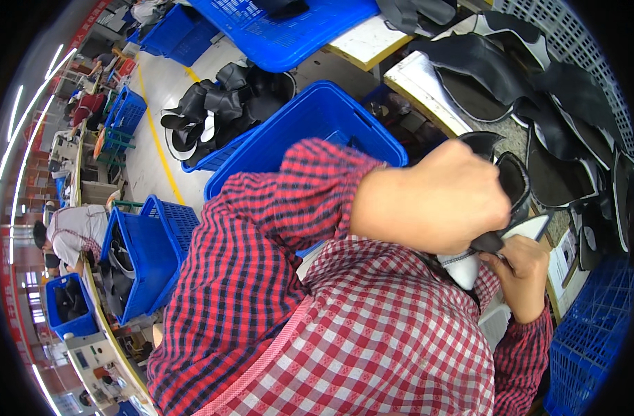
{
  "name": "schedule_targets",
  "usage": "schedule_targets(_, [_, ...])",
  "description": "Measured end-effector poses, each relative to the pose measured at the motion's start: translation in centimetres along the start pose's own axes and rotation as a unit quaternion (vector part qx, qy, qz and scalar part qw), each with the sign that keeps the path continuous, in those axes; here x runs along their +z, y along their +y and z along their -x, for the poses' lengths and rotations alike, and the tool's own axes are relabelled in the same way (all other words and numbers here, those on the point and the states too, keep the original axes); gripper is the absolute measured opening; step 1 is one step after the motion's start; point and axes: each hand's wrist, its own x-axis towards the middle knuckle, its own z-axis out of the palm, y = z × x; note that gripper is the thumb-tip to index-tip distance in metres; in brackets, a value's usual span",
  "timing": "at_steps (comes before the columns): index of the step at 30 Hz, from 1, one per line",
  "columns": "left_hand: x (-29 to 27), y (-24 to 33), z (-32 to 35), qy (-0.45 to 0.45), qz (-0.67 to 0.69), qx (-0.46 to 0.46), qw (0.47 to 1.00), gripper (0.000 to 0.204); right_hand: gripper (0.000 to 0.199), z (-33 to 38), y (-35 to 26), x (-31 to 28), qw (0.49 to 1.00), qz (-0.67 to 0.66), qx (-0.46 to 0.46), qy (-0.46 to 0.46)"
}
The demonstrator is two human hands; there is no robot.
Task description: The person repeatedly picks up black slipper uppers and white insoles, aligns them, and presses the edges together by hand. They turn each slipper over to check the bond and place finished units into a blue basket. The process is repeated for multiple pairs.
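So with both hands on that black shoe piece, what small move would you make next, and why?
Probably ease the left hand aside a little. It covers most of the black shoe piece, while the right hand pinches only its lower edge, so the spot being worked on is hidden.

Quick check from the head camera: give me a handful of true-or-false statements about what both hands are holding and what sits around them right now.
1. The left hand grips a black shoe upper. True.
2. The right hand is resting empty on the bench. False: it grips the lower, white-edged end of the same piece.
3. The blue crate just beyond the left arm is red. False: it is blue.
4. More black cut pieces lie on the work surface ahead. True.
5. The person's sleeves are plain white. False: they are red checked.
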Motion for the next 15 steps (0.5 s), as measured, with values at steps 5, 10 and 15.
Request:
schedule_targets(5, [-3.5, 1.1, -3.6, 0.398, -0.166, 0.079, 0.899, 0.017, 0.022, -1.3, -3.3, -3.6, 0.959, 0.163, -0.017, 0.229])
schedule_targets(10, [3.8, 4.2, -5.1, 0.218, 0.009, 0.204, 0.954, 0.032, 0.015, -8.2, 2.2, -4.0, 0.889, -0.192, 0.115, 0.400])
schedule_targets(15, [10.8, 0.1, -6.2, -0.059, 0.126, 0.106, 0.985, 0.018, 0.018, -3.4, 12.1, -1.2, 0.793, -0.375, 0.351, 0.328])
